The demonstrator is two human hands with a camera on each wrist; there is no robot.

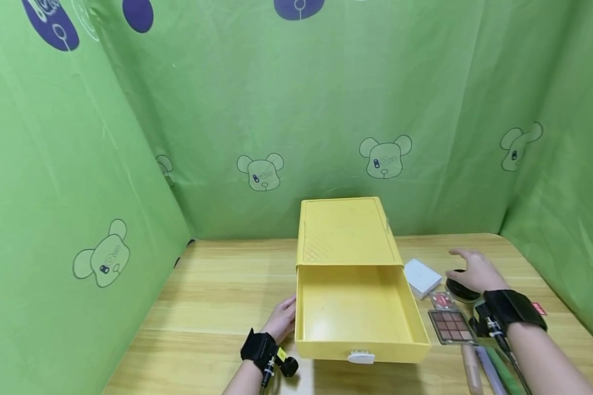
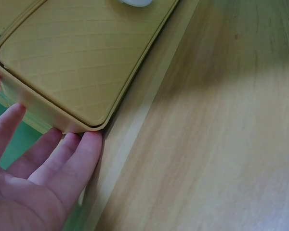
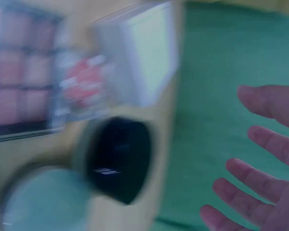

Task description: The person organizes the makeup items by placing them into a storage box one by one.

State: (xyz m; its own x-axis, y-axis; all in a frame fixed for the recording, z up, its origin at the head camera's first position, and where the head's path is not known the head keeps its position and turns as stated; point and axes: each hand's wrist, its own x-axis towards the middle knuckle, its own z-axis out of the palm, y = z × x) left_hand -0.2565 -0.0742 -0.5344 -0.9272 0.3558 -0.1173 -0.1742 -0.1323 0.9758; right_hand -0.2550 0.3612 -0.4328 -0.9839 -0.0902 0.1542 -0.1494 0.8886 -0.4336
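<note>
A yellow drawer box stands on the table with its drawer pulled out toward me and bare inside. My left hand is at the box's left side; in the left wrist view its extended fingertips rest along the box's edge near a rounded corner. Over a round black compact, right of the box, hovers my right hand. The right wrist view shows its fingers spread with nothing between them, and the dark compact blurred to their left.
Between box and compact lie a white box, a small red-patterned square case and an eyeshadow palette. Nearer me are a beige tube, a purple one and a green one. Green curtains enclose the table.
</note>
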